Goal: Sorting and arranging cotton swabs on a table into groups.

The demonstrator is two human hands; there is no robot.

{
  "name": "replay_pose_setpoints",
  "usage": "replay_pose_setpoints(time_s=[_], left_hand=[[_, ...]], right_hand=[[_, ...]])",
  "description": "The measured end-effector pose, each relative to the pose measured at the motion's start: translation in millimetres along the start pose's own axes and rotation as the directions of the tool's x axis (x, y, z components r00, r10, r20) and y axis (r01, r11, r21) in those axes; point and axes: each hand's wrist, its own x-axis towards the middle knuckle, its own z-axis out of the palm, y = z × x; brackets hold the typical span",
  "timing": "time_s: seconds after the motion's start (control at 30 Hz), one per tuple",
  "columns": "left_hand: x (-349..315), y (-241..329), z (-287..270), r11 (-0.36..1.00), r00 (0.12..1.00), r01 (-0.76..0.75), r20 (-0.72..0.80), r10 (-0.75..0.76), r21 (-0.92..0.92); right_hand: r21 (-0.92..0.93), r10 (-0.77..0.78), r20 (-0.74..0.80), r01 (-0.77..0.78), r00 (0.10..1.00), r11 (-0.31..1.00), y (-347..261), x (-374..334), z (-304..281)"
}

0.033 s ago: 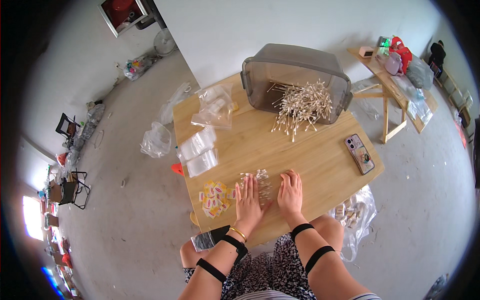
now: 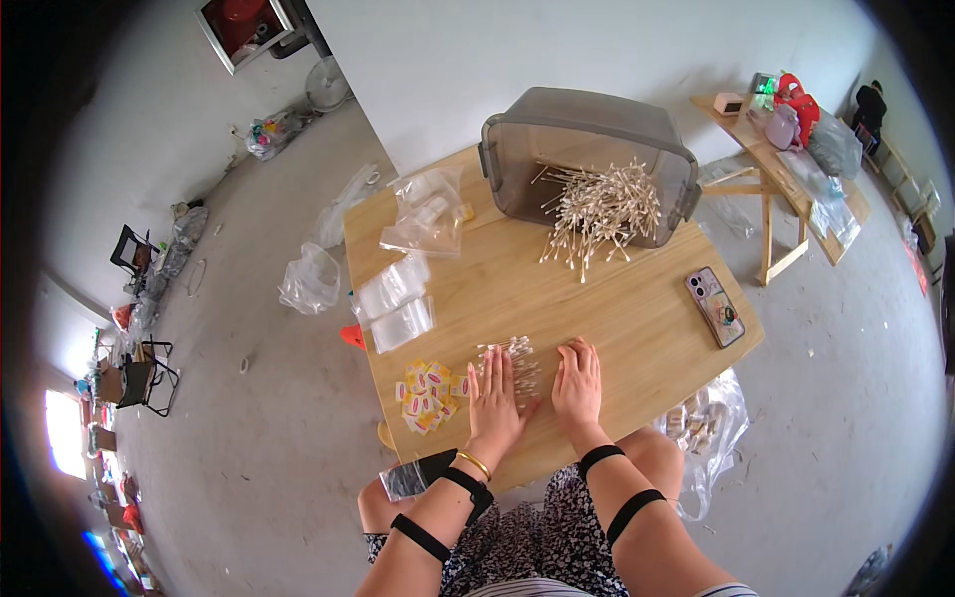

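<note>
My left hand [image 2: 491, 406] lies flat over a small bunch of cotton swabs [image 2: 525, 366], fingers stretched out. The swab tips stick out past the fingers and along the thumb side. To the right of the bunch, my right hand [image 2: 578, 386] rests on the wooden table [image 2: 637, 328] with its fingers extended and nothing seen in it. Just left of my left hand is a pile of small yellow and white paper labels [image 2: 426, 398]. A large heap of loose cotton swabs [image 2: 604, 206] spills from a grey plastic bin [image 2: 587, 117] tipped on its side.
Clear plastic bags [image 2: 398, 298] lie along the table's left side, with more bags [image 2: 430, 211] behind them. A phone [image 2: 714, 306] sits near the right edge. A bag of wrapped bundles [image 2: 708, 428] is below that edge. Another wooden table [image 2: 761, 149] stands at the far right.
</note>
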Motion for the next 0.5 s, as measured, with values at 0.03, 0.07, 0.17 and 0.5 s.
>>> replay_pose_setpoints(time_s=[0.03,0.07,0.17,0.5], left_hand=[[0,1,-1,1.0,1.0,-0.002,0.0,0.002,-0.003],[0,2,-3,0.999,1.0,-0.004,-0.012,0.003,-0.033],[-2,-10,6,0.998,0.999,-0.043,-0.002,0.043,-0.035],[7,-10,6,0.994,0.998,-0.06,-0.024,0.058,-0.092]], right_hand=[[-0.019,-0.007,-0.009,0.007,1.0,1.0,3,-1,2],[-0.023,-0.006,-0.009,0.006,1.0,1.0,6,-1,3],[-0.011,-0.035,-0.03,0.034,0.999,0.999,3,4,7],[0.012,-0.01,-0.02,0.01,1.0,1.0,2,6,6]])
